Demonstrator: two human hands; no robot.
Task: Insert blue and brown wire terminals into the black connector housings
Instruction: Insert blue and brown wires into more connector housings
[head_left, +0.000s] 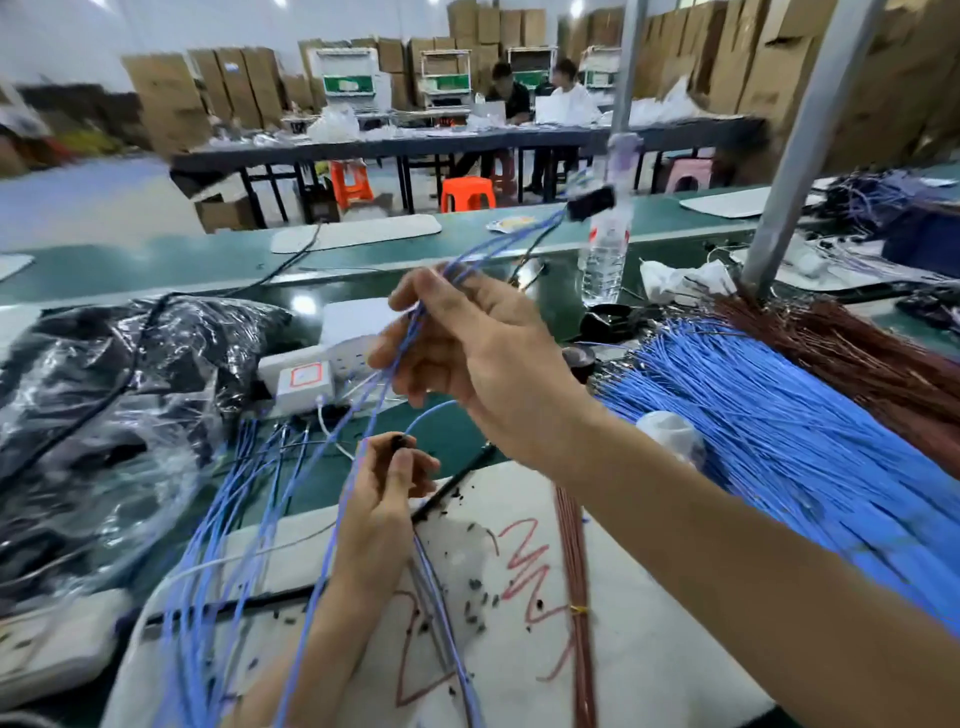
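My right hand (467, 343) is raised above the bench and grips a bunch of blue wires (488, 249) that run up to a black connector housing (589, 201) hanging in the air at the far end. Lower down, my left hand (384, 493) pinches a small black connector housing (401, 442) with a single blue wire (431, 410) looping out of it. More blue wires (228, 519) trail over the bench to the left. A big fan of blue wires (779, 441) and brown wires (857, 364) lies at the right. Small black housings (478, 587) are scattered on the white mat.
A white mat (649, 649) with red scribbles covers the near bench, with a brown wire bundle (576, 571) on it. A black plastic bag (104, 389) sits left, a white power strip (311, 374) behind the hands, a water bottle (605, 260) and a grey post (810, 130) farther back.
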